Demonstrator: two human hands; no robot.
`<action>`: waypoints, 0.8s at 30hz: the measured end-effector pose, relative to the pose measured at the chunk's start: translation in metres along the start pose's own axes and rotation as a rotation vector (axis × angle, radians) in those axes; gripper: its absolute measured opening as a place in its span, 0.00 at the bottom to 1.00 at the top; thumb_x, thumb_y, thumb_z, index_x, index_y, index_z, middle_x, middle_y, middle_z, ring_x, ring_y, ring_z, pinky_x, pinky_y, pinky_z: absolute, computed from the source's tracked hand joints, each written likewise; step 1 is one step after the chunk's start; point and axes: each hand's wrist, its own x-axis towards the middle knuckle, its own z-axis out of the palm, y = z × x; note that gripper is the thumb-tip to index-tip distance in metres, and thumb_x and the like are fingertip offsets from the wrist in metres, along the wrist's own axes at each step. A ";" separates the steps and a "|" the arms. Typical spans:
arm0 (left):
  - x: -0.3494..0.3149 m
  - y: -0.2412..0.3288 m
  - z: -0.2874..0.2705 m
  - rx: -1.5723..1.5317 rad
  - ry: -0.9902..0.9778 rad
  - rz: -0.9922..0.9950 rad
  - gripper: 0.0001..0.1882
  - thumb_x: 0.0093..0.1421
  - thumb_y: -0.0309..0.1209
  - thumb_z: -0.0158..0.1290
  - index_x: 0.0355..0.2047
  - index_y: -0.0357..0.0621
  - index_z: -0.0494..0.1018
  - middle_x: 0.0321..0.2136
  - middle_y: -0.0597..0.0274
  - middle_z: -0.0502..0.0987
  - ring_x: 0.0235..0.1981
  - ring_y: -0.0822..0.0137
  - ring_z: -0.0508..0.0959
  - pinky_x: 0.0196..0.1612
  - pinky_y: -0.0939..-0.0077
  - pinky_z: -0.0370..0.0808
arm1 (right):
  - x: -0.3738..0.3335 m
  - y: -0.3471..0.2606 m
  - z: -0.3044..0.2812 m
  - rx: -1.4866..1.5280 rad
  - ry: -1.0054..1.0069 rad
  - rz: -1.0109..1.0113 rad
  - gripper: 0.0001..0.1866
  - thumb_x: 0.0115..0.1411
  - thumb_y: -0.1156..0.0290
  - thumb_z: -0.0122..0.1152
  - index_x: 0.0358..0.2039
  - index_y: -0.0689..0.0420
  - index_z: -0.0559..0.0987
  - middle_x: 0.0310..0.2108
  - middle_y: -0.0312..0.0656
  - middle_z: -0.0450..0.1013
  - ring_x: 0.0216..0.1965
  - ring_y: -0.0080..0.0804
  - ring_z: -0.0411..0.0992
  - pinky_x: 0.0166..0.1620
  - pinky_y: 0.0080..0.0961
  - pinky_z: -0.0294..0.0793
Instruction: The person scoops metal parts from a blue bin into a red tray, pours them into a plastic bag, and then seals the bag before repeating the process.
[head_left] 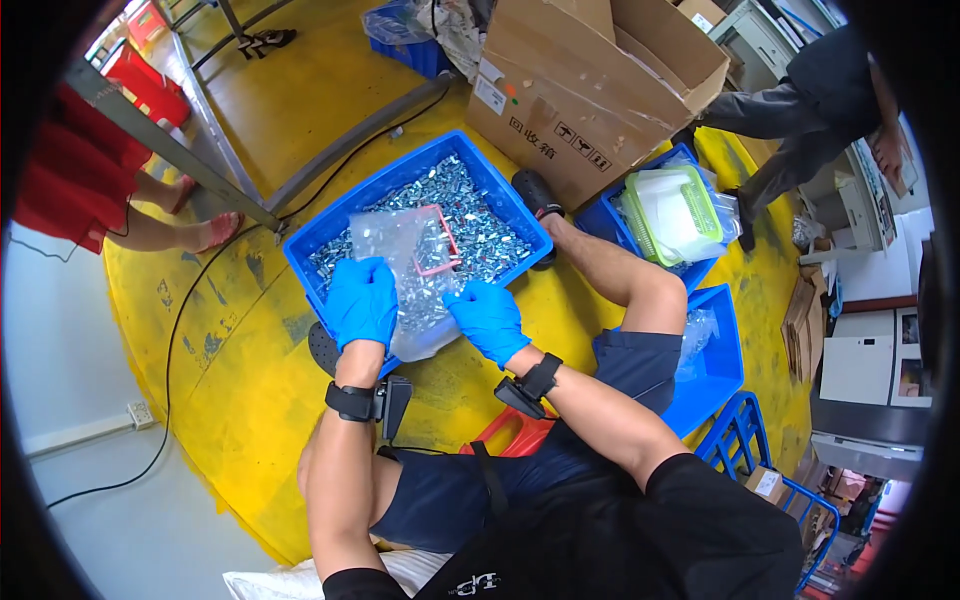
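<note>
Both my hands wear blue gloves over a blue bin [515, 205] filled with many small shiny, silvery-blue parts [448, 186]. A clear plastic bag [390, 235] hangs between my hands, with a few of the small parts showing through it. My left hand [362, 303] is closed on the bag's left side. On its right side, my right hand [490, 322] pinches the edge with bent fingers. A pink rectangular frame [450, 240] lies on the parts, partly behind the bag. Each wrist carries a black strap with a small device.
A large cardboard box [560, 110] stands beyond the bin. To the right are a blue crate with a green basket [680, 215], another blue bin [715, 365] and a blue cart [735, 440]. A person in red stands left, another person right. A black cable [172, 390] crosses the yellow floor.
</note>
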 end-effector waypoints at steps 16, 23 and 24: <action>-0.045 0.024 0.047 0.236 -0.367 0.265 0.08 0.49 0.27 0.40 0.30 0.47 0.68 0.24 0.53 0.70 0.26 0.53 0.72 0.24 0.61 0.68 | 0.007 0.045 -0.042 1.414 -1.086 0.911 0.26 0.55 0.45 0.37 0.19 0.55 0.72 0.07 0.35 0.60 0.07 0.24 0.54 0.10 0.17 0.50; -0.047 0.031 0.039 0.047 -0.259 0.296 0.09 0.49 0.27 0.43 0.32 0.46 0.67 0.24 0.54 0.70 0.26 0.54 0.72 0.25 0.62 0.68 | 0.017 -0.005 -0.011 1.258 -0.572 0.833 0.18 0.56 0.55 0.42 0.33 0.56 0.71 0.26 0.40 0.68 0.28 0.31 0.67 0.32 0.25 0.68; -0.047 0.027 0.039 0.032 -0.224 0.297 0.09 0.49 0.27 0.43 0.33 0.46 0.67 0.24 0.55 0.70 0.26 0.54 0.72 0.25 0.63 0.69 | 0.019 -0.011 -0.007 1.377 -0.665 0.845 0.17 0.56 0.57 0.42 0.36 0.56 0.70 0.31 0.42 0.68 0.32 0.32 0.67 0.37 0.27 0.67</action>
